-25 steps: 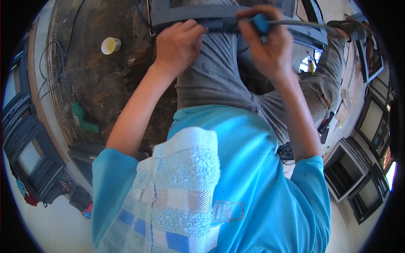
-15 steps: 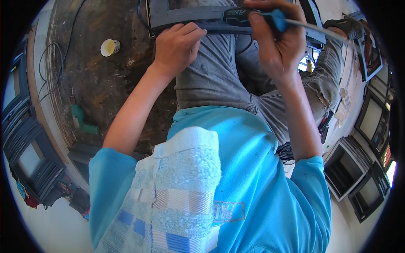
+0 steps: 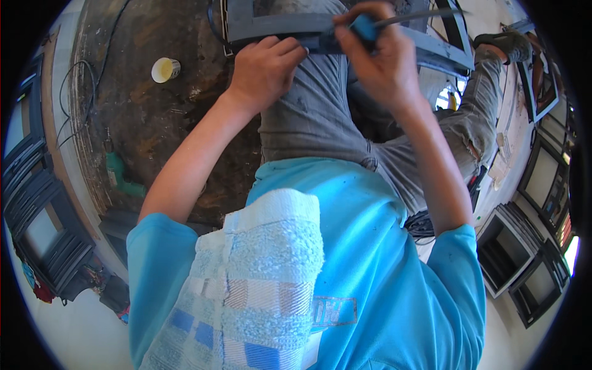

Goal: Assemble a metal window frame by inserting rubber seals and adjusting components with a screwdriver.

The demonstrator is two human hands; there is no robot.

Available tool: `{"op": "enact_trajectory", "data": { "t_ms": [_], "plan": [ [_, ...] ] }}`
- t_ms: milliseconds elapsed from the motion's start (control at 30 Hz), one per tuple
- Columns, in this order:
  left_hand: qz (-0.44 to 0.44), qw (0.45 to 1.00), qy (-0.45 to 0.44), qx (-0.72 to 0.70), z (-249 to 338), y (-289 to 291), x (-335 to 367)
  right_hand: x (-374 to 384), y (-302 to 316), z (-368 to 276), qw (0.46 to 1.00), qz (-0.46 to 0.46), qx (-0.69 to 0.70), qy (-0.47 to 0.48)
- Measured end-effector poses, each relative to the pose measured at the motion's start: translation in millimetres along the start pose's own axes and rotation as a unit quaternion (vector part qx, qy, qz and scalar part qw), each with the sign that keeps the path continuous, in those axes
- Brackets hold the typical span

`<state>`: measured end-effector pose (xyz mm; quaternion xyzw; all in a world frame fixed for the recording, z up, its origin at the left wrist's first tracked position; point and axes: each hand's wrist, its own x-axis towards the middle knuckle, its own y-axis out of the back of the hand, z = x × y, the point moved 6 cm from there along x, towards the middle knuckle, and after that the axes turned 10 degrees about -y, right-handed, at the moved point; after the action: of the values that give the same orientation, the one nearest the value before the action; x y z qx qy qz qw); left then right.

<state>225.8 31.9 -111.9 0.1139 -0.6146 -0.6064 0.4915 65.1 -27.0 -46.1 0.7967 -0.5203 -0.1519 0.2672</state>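
A dark grey frame (image 3: 280,24) with a rectangular opening lies across my thighs at the top of the view. My left hand (image 3: 264,73) is closed over its near edge, fingers curled and pressed together; whether something small is pinched beneath them is hidden. In my right hand (image 3: 390,71) is a screwdriver (image 3: 365,28) with a blue and black handle. Its long metal shaft points right, away from the frame, while the handle end is over the frame's near bar, right of my left hand. Motion blurs the tool, so contact with the frame is unclear.
On the dark, stained work surface left of me are a small cup (image 3: 165,70) with yellowish contents, a green power tool (image 3: 120,176) and a thin black cable (image 3: 92,92). Stacked frames (image 3: 46,228) stand far left, others (image 3: 502,246) at right. A towel (image 3: 265,259) hangs over my chest.
My right hand has moved left and slightly down with the screwdriver, bringing its handle nearer my left hand. The left hand stays on the frame's edge, shifted only slightly.
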Motion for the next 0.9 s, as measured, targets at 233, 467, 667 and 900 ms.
{"op": "enact_trajectory", "data": {
  "t_ms": [233,467,667,900],
  "plan": [
    [0.002,1.0,0.0,-0.004,0.3,0.9,-0.4,-0.8,-10.0,7.1,0.998,0.019,-0.06,0.026],
    [0.018,1.0,-0.001,-0.011,0.0,0.4,-1.0,-15.2,-5.3,11.8,0.995,0.017,-0.097,-0.003],
    [0.036,0.999,0.005,-0.021,-2.5,3.8,-6.6,-14.0,26.9,-14.9,0.995,0.094,0.027,0.036],
    [0.042,0.999,0.023,-0.023,-0.4,2.8,-1.5,-4.2,33.7,-15.6,0.999,0.031,0.044,0.004]
  ]
}}
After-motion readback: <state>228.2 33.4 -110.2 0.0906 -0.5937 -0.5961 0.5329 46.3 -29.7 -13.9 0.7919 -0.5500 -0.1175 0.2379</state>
